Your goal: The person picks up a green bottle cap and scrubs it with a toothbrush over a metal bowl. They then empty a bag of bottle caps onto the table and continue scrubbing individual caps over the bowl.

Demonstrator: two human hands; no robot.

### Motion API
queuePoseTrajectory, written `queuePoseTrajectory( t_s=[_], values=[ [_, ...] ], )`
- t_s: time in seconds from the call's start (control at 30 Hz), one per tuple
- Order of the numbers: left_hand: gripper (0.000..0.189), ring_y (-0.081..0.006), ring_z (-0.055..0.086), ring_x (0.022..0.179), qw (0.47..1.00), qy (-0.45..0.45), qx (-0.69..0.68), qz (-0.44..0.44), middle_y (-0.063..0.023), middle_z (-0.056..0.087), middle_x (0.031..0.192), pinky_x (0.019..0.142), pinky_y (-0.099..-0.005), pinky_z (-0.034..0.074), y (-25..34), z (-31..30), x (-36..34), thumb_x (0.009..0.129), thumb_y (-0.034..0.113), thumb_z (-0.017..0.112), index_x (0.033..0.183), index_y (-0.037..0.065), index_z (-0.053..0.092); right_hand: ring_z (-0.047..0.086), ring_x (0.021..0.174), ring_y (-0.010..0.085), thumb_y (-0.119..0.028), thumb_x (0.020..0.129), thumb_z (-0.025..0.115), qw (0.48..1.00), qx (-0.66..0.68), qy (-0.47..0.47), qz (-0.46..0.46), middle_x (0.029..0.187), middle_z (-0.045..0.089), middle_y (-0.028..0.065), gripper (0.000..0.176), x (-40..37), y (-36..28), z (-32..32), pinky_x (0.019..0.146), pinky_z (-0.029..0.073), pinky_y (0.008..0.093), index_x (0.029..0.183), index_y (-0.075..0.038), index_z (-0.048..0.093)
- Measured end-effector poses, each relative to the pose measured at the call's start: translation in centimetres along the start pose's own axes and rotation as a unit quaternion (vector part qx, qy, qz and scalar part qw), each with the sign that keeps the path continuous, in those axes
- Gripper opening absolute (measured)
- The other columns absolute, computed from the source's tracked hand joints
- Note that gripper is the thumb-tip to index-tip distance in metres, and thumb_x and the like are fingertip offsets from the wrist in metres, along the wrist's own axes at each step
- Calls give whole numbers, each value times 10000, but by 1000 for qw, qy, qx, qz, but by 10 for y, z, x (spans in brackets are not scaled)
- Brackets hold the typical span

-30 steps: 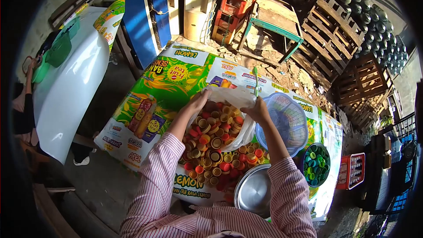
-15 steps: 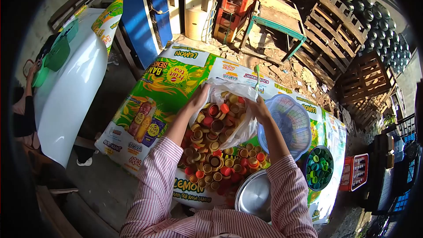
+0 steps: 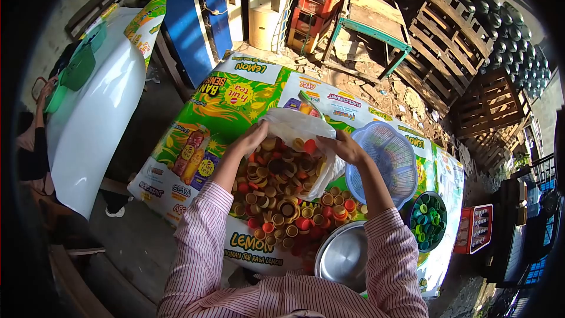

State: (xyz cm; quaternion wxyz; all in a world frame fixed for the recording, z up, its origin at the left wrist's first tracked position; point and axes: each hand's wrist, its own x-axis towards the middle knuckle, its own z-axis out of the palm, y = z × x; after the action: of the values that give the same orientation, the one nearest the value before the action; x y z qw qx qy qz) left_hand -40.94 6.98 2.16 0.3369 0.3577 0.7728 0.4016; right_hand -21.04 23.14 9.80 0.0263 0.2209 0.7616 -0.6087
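Observation:
A white plastic bag (image 3: pixel 294 125) is held mouth-down above the table, with red and yellowish bottle caps (image 3: pixel 276 171) at its opening and in a pile below it. My left hand (image 3: pixel 255 136) is closed on the bag's left edge. On the other side, my right hand (image 3: pixel 347 146) grips the bag's right edge. Right of the pile stands a blue plastic basket (image 3: pixel 385 162). A metal pot (image 3: pixel 344 256) sits at the near edge, under my right forearm. The dark bowl (image 3: pixel 426 222) farther right holds green caps.
The table has a printed green and white cover (image 3: pixel 235 97). At the left is a second, white-covered table (image 3: pixel 100 112) with green baskets (image 3: pixel 82 66) and a person beside it. A red crate (image 3: pixel 472 229), a wooden table (image 3: pixel 376 15) and pallets (image 3: pixel 450 41) stand to the right and behind.
The bag has flattened and its upper edge has tipped over, with more caps now spread on the pile below. My left hand has moved slightly left and down, and my right hand slightly down.

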Motion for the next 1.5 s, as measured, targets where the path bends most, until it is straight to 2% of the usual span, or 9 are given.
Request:
queuePoseTrajectory(
  t_s=[0.37, 0.53, 0.6, 0.67, 0.87, 1.03, 1.17, 1.33, 1.5],
  values=[
    [638, -225, 485, 1039, 987, 76, -92, 107, -134, 492, 1181, 880, -334, 383, 32, 0, -10, 895, 514, 192, 1231, 13, 402, 580, 692, 114, -32, 717, 613, 966, -109, 185, -145, 797, 628, 86, 274, -2, 1, 1, 623, 468, 274, 961, 73, 543],
    [605, -200, 469, 1058, 997, -52, -35, -38, -103, 484, 1190, 899, -297, 365, 1, -2, 16, 900, 490, 253, 1219, 3, 421, 603, 743, 164, -46, 698, 599, 991, 21, 129, -42, 808, 620, 124, 292, -10, -2, 7, 642, 469, 306, 955, 63, 514],
    [629, -205, 471, 1063, 998, -65, 0, -23, -108, 487, 1194, 901, -297, 367, 14, -4, 2, 869, 521, 326, 1220, 9, 423, 608, 741, 221, -62, 701, 587, 953, -250, 154, -78, 791, 604, 166, 268, 2, 21, 5, 649, 465, 331, 927, 48, 498],
    [661, -210, 472, 1068, 996, -79, 36, -6, -113, 489, 1198, 902, -297, 369, 36, -9, -18, 839, 552, 399, 1222, 14, 425, 601, 722, 260, -75, 691, 589, 952, -254, 161, -63, 771, 588, 199, 250, 3, 25, 4, 632, 459, 346, 891, 37, 489],
    [622, -201, 493, 1054, 987, -113, 78, 78, -106, 524, 1163, 895, -307, 385, 37, -8, -21, 742, 429, 637, 1208, 58, 457, 562, 761, 154, -75, 783, 539, 990, -104, 92, 5, 847, 600, 111, 230, -8, 11, 8, 648, 453, 306, 981, 35, 498],
    [515, -179, 514, 1010, 994, -48, -24, 92, -89, 544, 1127, 876, -299, 395, 18, -3, -15, 768, 310, 631, 1179, 42, 473, 531, 812, 128, -37, 808, 499, 962, 57, 178, -197, 926, 581, 71, 267, 4, 39, 11, 722, 441, 264, 1068, 18, 468],
    [450, -153, 513, 988, 982, -70, -84, 151, -83, 555, 1085, 852, -284, 407, 36, -7, -34, 772, 236, 632, 1143, 23, 490, 539, 851, 141, -20, 807, 452, 977, 83, 166, -108, 966, 568, 89, 298, -5, 27, 11, 763, 438, 271, 1100, 30, 442],
    [534, -145, 498, 988, 984, -84, -140, 73, -82, 536, 1072, 866, -274, 394, 28, -10, -33, 729, 184, 677, 1174, -8, 452, 570, 751, 144, -29, 832, 418, 948, 261, 172, -63, 916, 571, 99, 296, 7, 43, 7, 647, 476, 270, 1116, 50, 446],
    [690, -166, 463, 1049, 970, -97, -67, 213, -83, 489, 1161, 914, -284, 358, 26, -9, -41, 631, 203, 756, 1199, 4, 418, 556, 772, 146, -45, 832, 427, 959, 222, 158, -78, 931, 564, 88, 311, 9, 48, 10, 673, 471, 271, 1135, 25, 447]
  ],
)
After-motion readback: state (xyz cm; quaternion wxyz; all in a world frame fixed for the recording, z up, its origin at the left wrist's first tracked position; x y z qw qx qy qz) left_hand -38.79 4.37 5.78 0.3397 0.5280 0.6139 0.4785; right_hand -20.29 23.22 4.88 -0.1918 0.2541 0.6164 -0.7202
